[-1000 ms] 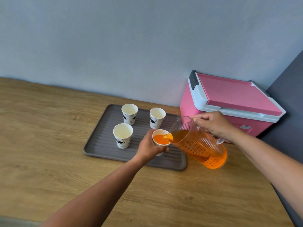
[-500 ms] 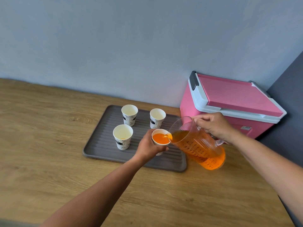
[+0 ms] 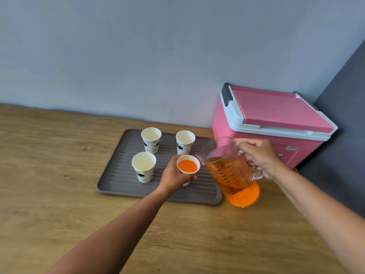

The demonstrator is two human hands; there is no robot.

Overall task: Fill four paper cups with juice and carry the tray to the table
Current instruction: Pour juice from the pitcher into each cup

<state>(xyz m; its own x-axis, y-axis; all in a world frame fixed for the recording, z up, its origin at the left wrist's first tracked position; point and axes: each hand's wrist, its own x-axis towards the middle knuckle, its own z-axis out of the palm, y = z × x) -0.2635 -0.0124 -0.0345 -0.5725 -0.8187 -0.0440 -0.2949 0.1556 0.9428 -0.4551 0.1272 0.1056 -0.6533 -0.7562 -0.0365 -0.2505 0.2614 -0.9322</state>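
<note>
Head view: four cups (image 3: 143, 167), one pitcher (image 3: 231, 171)

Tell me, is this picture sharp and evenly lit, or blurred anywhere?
Head view: soft, even light, no harsh glare; only a faint shadow edges the tray. Head view: the juice cup is sharp, the counter grain at left slightly smeared. Head view: the wide lens stretches both forearms.
</note>
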